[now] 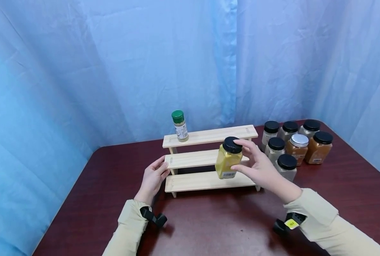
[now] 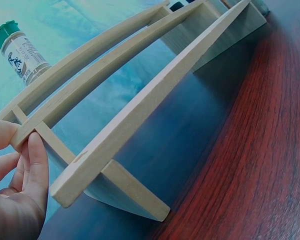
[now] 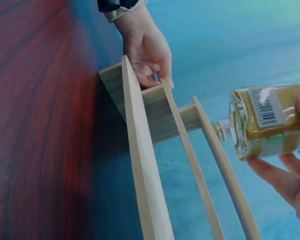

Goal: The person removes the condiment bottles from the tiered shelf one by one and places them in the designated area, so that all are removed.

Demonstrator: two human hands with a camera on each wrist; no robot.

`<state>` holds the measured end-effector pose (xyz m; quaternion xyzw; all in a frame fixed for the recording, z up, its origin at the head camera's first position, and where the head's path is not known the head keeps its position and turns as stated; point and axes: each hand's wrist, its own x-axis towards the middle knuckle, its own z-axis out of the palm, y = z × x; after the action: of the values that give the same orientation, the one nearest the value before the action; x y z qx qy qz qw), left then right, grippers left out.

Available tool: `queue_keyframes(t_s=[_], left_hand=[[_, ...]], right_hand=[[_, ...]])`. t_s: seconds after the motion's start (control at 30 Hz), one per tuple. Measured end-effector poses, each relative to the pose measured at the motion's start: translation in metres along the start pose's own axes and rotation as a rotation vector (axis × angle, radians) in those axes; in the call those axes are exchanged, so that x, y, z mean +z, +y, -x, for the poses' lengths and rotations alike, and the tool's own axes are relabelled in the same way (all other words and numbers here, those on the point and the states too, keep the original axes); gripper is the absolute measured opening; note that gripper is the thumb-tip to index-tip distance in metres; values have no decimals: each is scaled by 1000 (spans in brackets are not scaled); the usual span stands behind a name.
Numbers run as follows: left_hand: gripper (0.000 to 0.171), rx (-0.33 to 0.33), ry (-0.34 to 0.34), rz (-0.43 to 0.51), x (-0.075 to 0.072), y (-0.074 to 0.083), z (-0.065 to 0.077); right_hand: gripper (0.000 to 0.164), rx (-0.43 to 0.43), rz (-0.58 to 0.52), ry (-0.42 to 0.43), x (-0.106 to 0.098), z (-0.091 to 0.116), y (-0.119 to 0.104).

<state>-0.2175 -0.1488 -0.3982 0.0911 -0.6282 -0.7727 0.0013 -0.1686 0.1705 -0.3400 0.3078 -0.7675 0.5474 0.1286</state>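
A three-tier wooden rack stands on the table. My left hand pinches the left end of its middle shelf between thumb and fingers, as the left wrist view also shows. In my right hand is a square spice jar of yellow powder with a black lid, gripped by thumb and fingers in front of the rack's right half. The right wrist view shows the jar's barcode label and glass base, raised off the shelves. A green-capped shaker bottle stands on the top shelf's left end.
Right of the rack, several jars stand grouped: black-lidded ones, an orange-brown one, and one with a silver lid. Blue curtains hang behind and beside the dark red table.
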Motion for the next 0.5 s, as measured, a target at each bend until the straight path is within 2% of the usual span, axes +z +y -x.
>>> queue_keyframes(t_s=[0.3, 0.5], left_hand=[[45, -10, -7, -3, -1, -1, -2], [44, -5, -2, -3, 0, 0, -2]], right_hand=[[72, -114, 125, -30, -29, 24, -8], [77, -78, 178, -22, -53, 40, -11]])
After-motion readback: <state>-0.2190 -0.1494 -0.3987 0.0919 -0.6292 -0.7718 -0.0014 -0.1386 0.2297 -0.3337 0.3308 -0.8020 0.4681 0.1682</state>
